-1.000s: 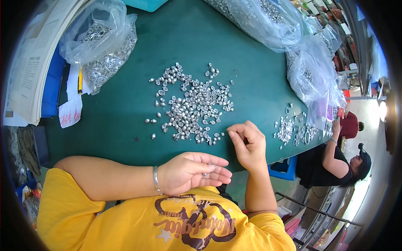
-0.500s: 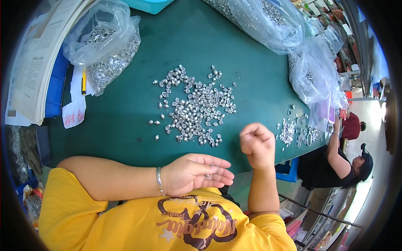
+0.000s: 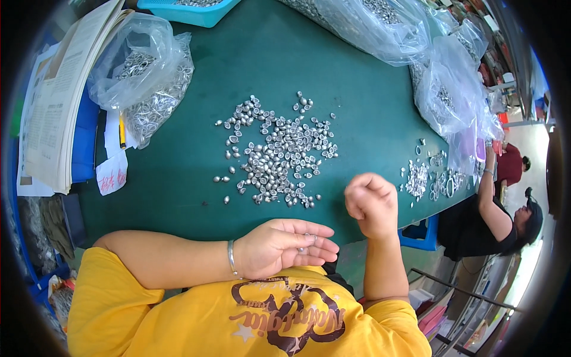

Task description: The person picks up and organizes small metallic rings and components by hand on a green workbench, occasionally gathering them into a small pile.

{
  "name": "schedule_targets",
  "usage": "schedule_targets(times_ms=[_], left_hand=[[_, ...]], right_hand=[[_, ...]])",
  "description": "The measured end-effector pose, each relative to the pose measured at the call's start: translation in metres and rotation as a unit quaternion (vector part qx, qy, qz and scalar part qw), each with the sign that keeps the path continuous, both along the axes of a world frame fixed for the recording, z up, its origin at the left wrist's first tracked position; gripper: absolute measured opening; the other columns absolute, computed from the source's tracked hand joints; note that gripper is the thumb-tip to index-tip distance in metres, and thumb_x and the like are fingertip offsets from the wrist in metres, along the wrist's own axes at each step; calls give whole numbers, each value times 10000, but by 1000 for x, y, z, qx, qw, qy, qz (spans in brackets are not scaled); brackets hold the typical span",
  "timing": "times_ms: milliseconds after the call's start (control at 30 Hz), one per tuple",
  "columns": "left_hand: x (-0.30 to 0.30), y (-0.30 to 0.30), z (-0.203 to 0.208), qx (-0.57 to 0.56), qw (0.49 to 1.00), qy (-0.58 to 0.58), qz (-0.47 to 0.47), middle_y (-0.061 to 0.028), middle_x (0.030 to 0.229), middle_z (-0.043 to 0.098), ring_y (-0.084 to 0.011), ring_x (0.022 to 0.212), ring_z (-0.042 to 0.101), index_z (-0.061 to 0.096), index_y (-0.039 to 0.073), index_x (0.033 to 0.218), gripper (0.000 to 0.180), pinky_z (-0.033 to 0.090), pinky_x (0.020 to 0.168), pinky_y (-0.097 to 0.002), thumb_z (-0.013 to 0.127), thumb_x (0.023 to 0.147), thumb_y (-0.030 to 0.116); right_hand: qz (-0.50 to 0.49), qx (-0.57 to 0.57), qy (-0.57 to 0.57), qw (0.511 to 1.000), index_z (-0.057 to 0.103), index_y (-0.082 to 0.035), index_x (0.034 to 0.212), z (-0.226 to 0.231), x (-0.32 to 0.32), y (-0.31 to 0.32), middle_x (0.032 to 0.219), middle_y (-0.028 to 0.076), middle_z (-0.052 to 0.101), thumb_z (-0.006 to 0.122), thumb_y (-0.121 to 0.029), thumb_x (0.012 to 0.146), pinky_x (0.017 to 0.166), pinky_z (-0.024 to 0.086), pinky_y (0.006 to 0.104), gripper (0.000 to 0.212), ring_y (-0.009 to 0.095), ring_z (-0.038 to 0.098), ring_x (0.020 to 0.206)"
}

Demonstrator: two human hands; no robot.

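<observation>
So your left hand (image 3: 279, 247) is palm up, fingers stretched out and a bit fanned, thumb lying across them, with a couple of tiny silver bits (image 3: 301, 249) sitting on the fingers by the thumb tip. They're too small for me to make out the shape, and I can't tell if the thumb is actually pressing on one. Your right hand (image 3: 373, 202) is just off to the right and a little farther forward, curled into a fist above the near edge of the green surface (image 3: 160, 196). Can't tell whether the fingertips are pinching anything, they're tucked out of sight. The main pile of silver drop-shaped pieces (image 3: 273, 160) is right ahead of your left hand and forward-left of the right one, loose on the surface, some showing a hollow side, others a rounded one, with a few strays around it. Out to the right of your right hand there's a smaller heap of shiny silver parts (image 3: 417, 180), and beyond that some clear plastic bags (image 3: 443, 101) of metal bits. Way forward-left of your left hand you've got another clear bag (image 3: 157, 107) full of silver pieces, with a yellow marker (image 3: 122, 132) beside it.
</observation>
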State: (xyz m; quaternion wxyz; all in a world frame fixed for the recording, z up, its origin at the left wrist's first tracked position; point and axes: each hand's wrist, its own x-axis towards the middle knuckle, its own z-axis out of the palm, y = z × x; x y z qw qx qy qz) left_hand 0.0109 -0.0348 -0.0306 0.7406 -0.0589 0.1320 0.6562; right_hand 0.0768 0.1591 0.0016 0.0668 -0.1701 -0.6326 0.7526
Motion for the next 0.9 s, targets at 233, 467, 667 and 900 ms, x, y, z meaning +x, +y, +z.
schedule_targets(times_ms=[233, 467, 667, 900], left_hand=[[0, -1, 9, -27, 997, 61, -24, -114, 911, 588, -161, 814, 579, 535, -32, 1092, 246, 480, 722, -260, 512, 911, 133], [-19, 1, 29, -37, 695, 715, 61, -22, 648, 513, -104, 540, 463, 668, 34, 829, 65, 382, 505, -242, 657, 808, 94], [-33, 12, 29, -69, 351, 919, 164, -78, 599, 498, -240, 531, 517, 667, 70, 796, 104, 413, 469, -324, 688, 703, 29], [-28, 17, 22, -74, 292, 947, 112, -57, 608, 509, -225, 538, 547, 670, 90, 771, 94, 449, 473, -317, 705, 684, 97]], right_hand=[[56, 385, 8, 921, 621, -28, 844, -4, 0, -6, 627, 24, 526, 647, -30, 766, 459, 389, 224, 82, 85, 500, 523], [128, 362, 50, 922, 662, -31, 828, -1, -7, 0, 654, 92, 586, 646, -30, 755, 499, 443, 285, 75, 194, 556, 547], [170, 559, 105, 805, 619, -103, 833, -4, -7, -6, 650, 55, 528, 600, -112, 740, 494, 481, 365, 95, 261, 585, 593], [182, 363, 88, 910, 598, -57, 840, -1, -16, 9, 651, 56, 563, 638, -128, 753, 485, 445, 311, 120, 193, 548, 553]])
